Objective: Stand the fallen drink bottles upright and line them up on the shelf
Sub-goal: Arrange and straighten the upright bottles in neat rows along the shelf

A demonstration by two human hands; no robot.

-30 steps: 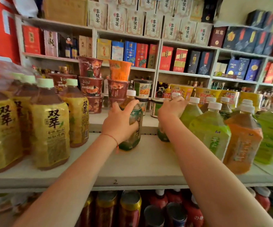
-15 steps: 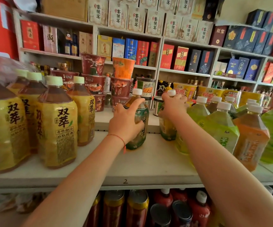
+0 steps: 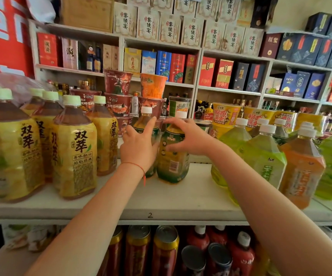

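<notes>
We see two dark-green-label tea bottles standing upright side by side on the white shelf [image 3: 181, 200], roughly mid-width and set back toward its rear edge. Left bottle [image 3: 146, 124]: white cap, amber liquid at the neck, most of its body hidden behind the left hand [image 3: 139, 146]. Right bottle [image 3: 173, 156]: white cap, dark green label with a yellow-green lower band and a barcode panel facing us. The two bottles touch or nearly touch; we can't tell which.

Left hand is curled round the left bottle's body, thumb up along its shoulder; red string on the wrist. Right hand [image 3: 187, 136] grips the right bottle's shoulder from the right side, fingers wrapped across the top of the label, thumb on the front.

Toward the shelf's left end: yellow-label brown tea bottles [image 3: 75, 148]. Toward the right end: pale green bottles [image 3: 261, 156] and one orange bottle [image 3: 302, 168]
</notes>
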